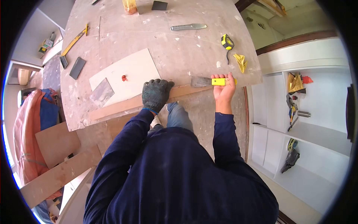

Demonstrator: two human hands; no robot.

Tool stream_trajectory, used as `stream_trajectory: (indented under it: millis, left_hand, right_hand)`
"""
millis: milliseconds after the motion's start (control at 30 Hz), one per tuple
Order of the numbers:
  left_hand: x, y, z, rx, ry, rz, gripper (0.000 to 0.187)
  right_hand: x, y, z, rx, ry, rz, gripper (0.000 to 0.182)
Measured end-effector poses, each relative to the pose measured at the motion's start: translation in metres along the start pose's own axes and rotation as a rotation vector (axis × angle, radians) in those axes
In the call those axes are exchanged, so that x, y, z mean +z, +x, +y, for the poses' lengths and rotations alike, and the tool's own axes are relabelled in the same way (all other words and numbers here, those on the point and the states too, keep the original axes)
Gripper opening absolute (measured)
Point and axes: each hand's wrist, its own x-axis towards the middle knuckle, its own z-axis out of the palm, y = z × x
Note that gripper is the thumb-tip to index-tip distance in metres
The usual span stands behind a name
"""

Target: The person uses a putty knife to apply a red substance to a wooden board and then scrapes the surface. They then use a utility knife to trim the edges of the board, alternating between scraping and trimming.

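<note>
My left hand (156, 95), in a dark knitted glove, is closed over a long wooden strip (119, 107) lying along the near edge of the table. My bare right hand (224, 91) grips the yellow handle of a putty knife (202, 81). Its wide grey blade points left, over the right part of the strip. Just beyond my left hand lies a pale board (138, 67) with a small dab of red paste (124, 78) on it. A thin flat metal spreader (102, 92) rests across the board's left corner.
On the worktable (149, 37) are a tape measure (227, 42), crumpled yellow paper (241, 62), a utility knife (188, 27), a dark block (77, 68), a yellow square (74, 42) and a jar (129, 6). White shelves (317, 130) with tools stand right. Boards (59, 175) lean lower left.
</note>
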Motion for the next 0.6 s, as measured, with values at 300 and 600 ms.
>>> stream_trajectory:
  millis: [300,600]
  left_hand:
    - [0.016,0.001,-0.001,0.082,0.002,0.322,0.075]
    - [0.015,0.001,0.004,0.051,0.037,0.263,0.076]
  right_hand:
    - [0.023,0.026,-0.031,-0.162,0.036,-0.008,0.039]
    - [0.019,0.024,-0.006,-0.024,0.118,0.086,0.033]
